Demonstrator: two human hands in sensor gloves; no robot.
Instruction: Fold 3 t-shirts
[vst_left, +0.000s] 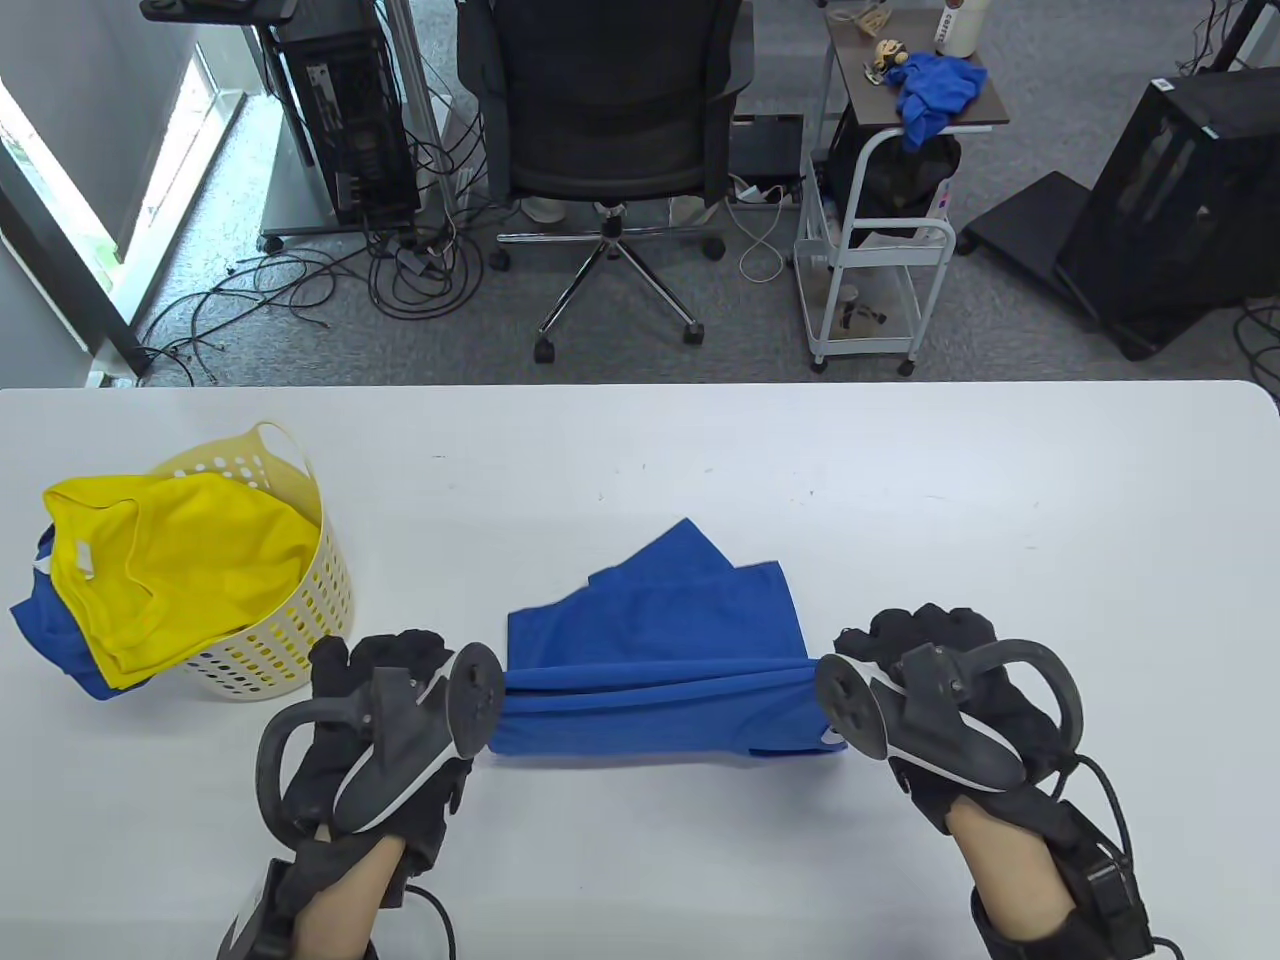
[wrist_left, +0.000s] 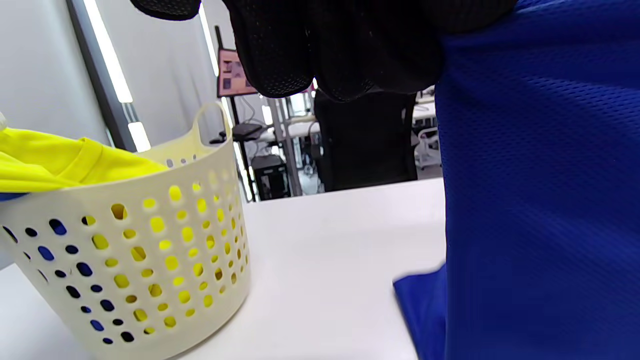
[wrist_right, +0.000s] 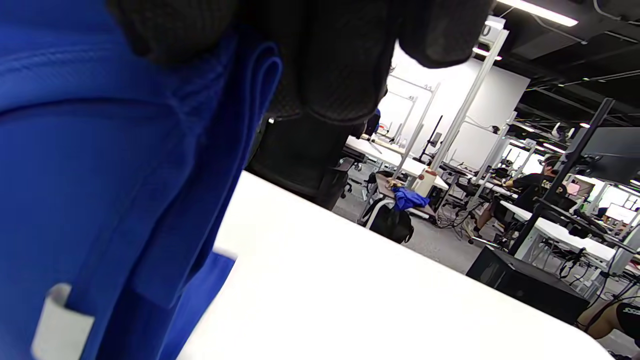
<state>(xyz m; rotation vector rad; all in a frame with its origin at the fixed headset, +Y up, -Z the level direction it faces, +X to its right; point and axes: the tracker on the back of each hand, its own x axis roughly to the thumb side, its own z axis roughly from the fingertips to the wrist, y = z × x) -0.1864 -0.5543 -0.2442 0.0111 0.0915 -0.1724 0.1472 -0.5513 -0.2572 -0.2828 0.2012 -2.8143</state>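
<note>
In the table view both hands come in over the table's (vst_left: 900, 480) near edge, backs up, trackers on top. The left hand (vst_left: 385, 700) grasps the left end of a blue shirt (vst_left: 660, 640) and the right hand (vst_left: 930, 670) grasps its right end; between them a fold of the cloth is pulled taut and raised, while the rest lies flat on the table, middle of the near half. Toward the left edge a cream basket (vst_left: 290, 620) holds a yellow shirt (vst_left: 170, 570) over a second blue shirt (vst_left: 45, 625) that spills over its rim. Beyond the far edge stand a chair (vst_left: 605, 110) and a cart (vst_left: 880, 230) carrying a blue cloth (vst_left: 935, 95). The left wrist view shows what the trackers hide from above: the fingers (wrist_left: 345, 50) curl shut round the top of the hanging mesh fabric, and blue cloth shows through the basket's lower holes. The right wrist view shows the fingers (wrist_right: 330, 60) clenched on a doubled edge of the shirt, and a white label (wrist_right: 60, 325) low on the cloth; no writing on it can be read.
</note>
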